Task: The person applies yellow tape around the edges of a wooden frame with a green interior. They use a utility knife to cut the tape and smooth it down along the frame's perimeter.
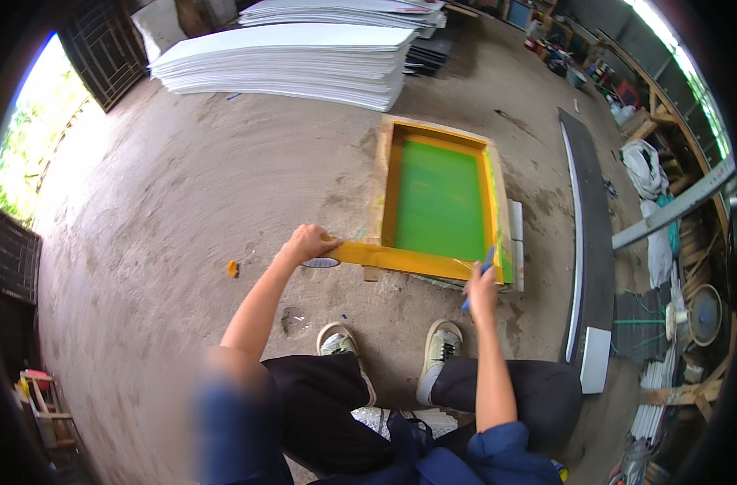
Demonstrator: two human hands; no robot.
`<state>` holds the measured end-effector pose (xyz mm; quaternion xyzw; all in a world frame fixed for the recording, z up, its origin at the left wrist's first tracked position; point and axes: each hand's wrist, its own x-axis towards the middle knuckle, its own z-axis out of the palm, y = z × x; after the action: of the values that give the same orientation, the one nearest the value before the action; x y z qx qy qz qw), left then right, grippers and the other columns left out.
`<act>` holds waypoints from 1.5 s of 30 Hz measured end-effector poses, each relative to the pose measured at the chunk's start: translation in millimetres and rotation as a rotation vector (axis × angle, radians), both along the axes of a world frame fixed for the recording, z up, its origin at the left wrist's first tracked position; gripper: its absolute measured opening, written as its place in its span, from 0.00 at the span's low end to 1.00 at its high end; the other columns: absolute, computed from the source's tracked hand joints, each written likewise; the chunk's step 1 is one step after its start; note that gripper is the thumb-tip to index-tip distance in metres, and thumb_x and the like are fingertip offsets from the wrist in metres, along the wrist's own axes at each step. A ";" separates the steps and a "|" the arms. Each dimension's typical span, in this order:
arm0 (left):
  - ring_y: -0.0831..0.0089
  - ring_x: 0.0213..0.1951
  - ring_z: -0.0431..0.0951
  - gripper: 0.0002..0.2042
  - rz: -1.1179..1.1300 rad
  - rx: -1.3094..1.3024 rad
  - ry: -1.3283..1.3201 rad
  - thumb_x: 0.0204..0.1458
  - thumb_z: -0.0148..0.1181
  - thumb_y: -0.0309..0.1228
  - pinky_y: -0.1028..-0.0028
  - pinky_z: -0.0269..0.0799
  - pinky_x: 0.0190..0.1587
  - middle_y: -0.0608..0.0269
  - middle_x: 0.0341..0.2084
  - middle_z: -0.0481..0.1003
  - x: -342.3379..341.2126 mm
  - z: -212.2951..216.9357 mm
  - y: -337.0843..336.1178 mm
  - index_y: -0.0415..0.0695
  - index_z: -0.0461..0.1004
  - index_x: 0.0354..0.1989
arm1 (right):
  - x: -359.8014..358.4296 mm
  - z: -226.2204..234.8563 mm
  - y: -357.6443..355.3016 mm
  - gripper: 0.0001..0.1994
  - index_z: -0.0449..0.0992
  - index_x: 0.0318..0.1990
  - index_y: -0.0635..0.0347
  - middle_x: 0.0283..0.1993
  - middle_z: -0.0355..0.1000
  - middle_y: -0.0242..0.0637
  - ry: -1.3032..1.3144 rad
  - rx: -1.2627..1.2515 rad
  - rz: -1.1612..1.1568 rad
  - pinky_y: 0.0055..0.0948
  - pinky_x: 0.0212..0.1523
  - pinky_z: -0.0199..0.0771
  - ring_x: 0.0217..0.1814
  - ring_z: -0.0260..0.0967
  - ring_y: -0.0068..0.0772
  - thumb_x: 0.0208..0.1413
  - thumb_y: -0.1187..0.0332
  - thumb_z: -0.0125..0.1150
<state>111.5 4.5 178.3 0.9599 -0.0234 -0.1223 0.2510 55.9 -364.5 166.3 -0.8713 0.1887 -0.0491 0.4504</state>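
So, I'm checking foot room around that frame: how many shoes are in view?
2: the left shoe and the right shoe, both on the floor, just below the wooden frame in the picture. Others may be hidden.

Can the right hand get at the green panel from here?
Probably yes: the right hand, holding a blue tool, is beside the frame, and nothing covers the middle of the green panel.

Grey, stained workroom floor (182, 178). Daylight enters beside a dark barred gate (105, 48) at left and above the right wall (647, 48).
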 end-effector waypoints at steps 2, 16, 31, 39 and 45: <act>0.62 0.29 0.78 0.23 0.003 -0.051 0.022 0.45 0.58 0.53 0.66 0.72 0.34 0.51 0.23 0.76 0.5 -4.5 7.9 0.42 0.79 0.30 | 28.3 -9.1 -51.5 0.22 0.64 0.40 0.69 0.35 0.70 0.56 -0.023 -0.347 -0.040 0.46 0.40 0.67 0.40 0.69 0.57 0.52 0.55 0.57; 0.76 0.21 0.71 0.22 0.143 -0.164 0.092 0.45 0.59 0.51 0.72 0.66 0.25 0.62 0.15 0.71 -6.8 -6.5 85.2 0.39 0.77 0.23 | 55.5 -51.0 -108.6 0.26 0.64 0.44 0.68 0.28 0.70 0.44 0.256 -0.139 0.020 0.35 0.32 0.72 0.27 0.72 0.38 0.39 0.68 0.71; 0.63 0.41 0.72 0.15 0.252 -0.029 -0.366 0.44 0.62 0.32 0.64 0.66 0.44 0.56 0.36 0.71 -84.6 -79.5 64.4 0.43 0.68 0.40 | 32.7 -78.0 262.5 0.16 0.63 0.39 0.66 0.23 0.68 0.45 0.308 0.167 0.740 0.43 0.31 0.68 0.27 0.70 0.47 0.56 0.59 0.51; 0.63 0.40 0.70 0.15 0.189 0.183 -0.295 0.39 0.61 0.32 0.65 0.62 0.41 0.62 0.33 0.68 -89.5 -168.1 52.7 0.47 0.66 0.37 | 14.7 -175.4 300.2 0.21 0.62 0.48 0.74 0.51 0.59 0.63 0.359 -0.271 0.695 0.46 0.54 0.59 0.55 0.57 0.60 0.51 0.67 0.55; 0.53 0.34 0.69 0.18 0.347 -0.145 -0.463 0.38 0.65 0.32 0.60 0.64 0.37 0.50 0.28 0.68 -83.9 -136.9 40.2 0.41 0.63 0.33 | 26.7 -99.8 275.9 0.24 0.60 0.55 0.72 0.58 0.50 0.61 -0.020 -0.247 1.029 0.47 0.61 0.54 0.61 0.50 0.60 0.52 0.67 0.54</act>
<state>27.7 44.7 41.4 0.9315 0.0758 0.1469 0.3239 82.6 -88.5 66.5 -0.8974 -0.2747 0.1483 0.3118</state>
